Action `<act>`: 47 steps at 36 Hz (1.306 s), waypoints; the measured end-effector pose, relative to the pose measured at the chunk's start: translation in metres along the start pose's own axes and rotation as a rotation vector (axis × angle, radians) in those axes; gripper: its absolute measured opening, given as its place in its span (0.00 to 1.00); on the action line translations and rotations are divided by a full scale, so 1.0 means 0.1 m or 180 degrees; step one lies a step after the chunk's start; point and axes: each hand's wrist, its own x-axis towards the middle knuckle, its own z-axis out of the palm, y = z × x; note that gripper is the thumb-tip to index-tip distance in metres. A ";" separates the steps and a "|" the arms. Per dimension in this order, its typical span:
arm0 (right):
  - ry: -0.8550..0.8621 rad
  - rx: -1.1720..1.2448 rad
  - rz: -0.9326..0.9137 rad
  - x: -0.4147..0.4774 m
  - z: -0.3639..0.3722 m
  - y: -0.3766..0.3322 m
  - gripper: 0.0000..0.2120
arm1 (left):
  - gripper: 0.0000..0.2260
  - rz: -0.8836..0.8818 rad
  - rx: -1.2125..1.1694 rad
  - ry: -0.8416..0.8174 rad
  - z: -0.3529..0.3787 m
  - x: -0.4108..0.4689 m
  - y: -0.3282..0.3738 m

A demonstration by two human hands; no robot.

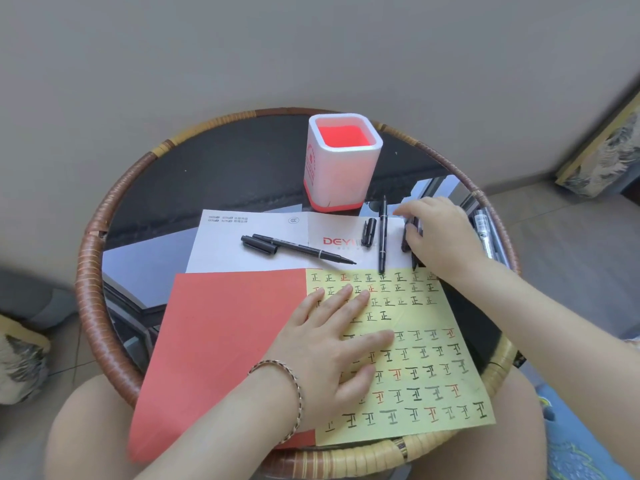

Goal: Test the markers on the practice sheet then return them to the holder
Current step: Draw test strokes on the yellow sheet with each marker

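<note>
1. Presently, the left hand (332,344) lies flat, fingers spread, on the yellow practice sheet (426,372) at lower centre of the frame; its grip holds nothing.
2. The right hand (438,233), right of centre, has its grip curled onto dark markers (414,233) on the table (242,168).
3. One uncapped marker (304,249) lies on white paper (221,251).
4. The holder (341,164) stands upper centre.

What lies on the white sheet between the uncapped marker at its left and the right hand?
In the head view, between the uncapped marker and the right hand lie a loose black cap and an upright-lying black marker, both on the white sheet.
</note>
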 end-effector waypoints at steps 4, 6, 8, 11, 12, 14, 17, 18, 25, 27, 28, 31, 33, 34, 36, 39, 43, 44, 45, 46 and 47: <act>0.0075 0.0146 0.0301 -0.03 -0.09 0.13 0.12 | 0.17 0.0010 0.0005 0.0013 0.01 0.00 0.00; -0.0085 0.0067 0.0330 -0.02 -0.10 0.17 0.11 | 0.17 0.0011 0.0003 0.0003 0.02 0.01 -0.01; -0.0303 0.0023 0.0358 0.00 -0.09 0.17 0.12 | 0.18 0.0009 0.0034 -0.0006 0.02 0.01 -0.01; -0.0477 0.0036 0.0415 0.06 -0.07 0.11 0.12 | 0.18 0.0002 0.0063 -0.0018 0.01 0.00 -0.01; -0.0514 0.0031 0.0439 0.08 -0.07 0.09 0.12 | 0.17 0.0002 0.0063 -0.0019 0.01 0.00 -0.01; -0.0569 0.0014 0.0522 0.11 -0.06 0.04 0.11 | 0.17 0.0008 0.0044 -0.0019 0.00 0.00 -0.01; -0.0621 -0.0021 0.0665 0.14 -0.07 -0.01 0.11 | 0.17 0.0012 0.0028 -0.0014 0.00 0.00 -0.01; -0.0649 -0.0035 0.0695 0.15 -0.08 -0.02 0.10 | 0.17 0.0009 0.0024 -0.0009 0.00 0.00 -0.01; -0.0579 0.0364 0.0806 0.09 -0.12 -0.03 0.09 | 0.17 0.0015 0.0002 0.0021 0.00 0.00 0.00; -0.0418 0.0903 0.0960 0.06 -0.15 -0.06 0.08 | 0.17 0.0007 -0.0001 0.0012 0.00 0.00 0.00; -0.0311 0.1201 0.1021 0.04 -0.19 -0.07 0.08 | 0.17 0.0006 0.0001 0.0012 0.00 0.00 -0.01; 0.0001 0.1973 0.1129 -0.10 -0.35 -0.15 0.09 | 0.17 0.0017 -0.0014 0.0010 0.00 0.00 -0.01; 0.0153 0.2448 0.1239 -0.23 -0.46 -0.19 0.10 | 0.17 0.0023 0.0005 0.0016 0.00 0.00 -0.01; 0.0207 0.2664 0.1321 -0.30 -0.50 -0.20 0.11 | 0.17 0.0026 0.0012 0.0019 0.00 0.00 -0.01; 0.0266 0.3014 0.1493 -0.45 -0.53 -0.20 0.11 | 0.17 0.0035 0.0023 0.0014 0.00 0.00 -0.01; 0.0314 0.3495 0.1601 -0.65 -0.52 -0.19 0.06 | 0.17 0.0046 0.0079 -0.0008 0.00 0.00 -0.01; 0.0627 0.4008 0.1598 -0.84 -0.45 -0.21 0.17 | 0.17 0.0030 0.0115 -0.0040 -0.01 0.00 0.00; 0.0646 0.3974 0.1591 -0.87 -0.43 -0.22 0.17 | 0.17 0.0028 0.0116 -0.0048 -0.01 0.00 0.00; 0.0646 0.3925 0.1584 -0.90 -0.40 -0.23 0.16 | 0.17 0.0023 0.0118 -0.0053 -0.02 0.00 0.01; 0.0640 0.3885 0.1587 -0.92 -0.38 -0.24 0.15 | 0.17 0.0017 0.0121 -0.0061 -0.03 0.00 0.01; 0.0617 0.3863 0.1586 -0.93 -0.36 -0.25 0.13 | 0.17 0.0016 0.0124 -0.0062 -0.03 0.00 0.02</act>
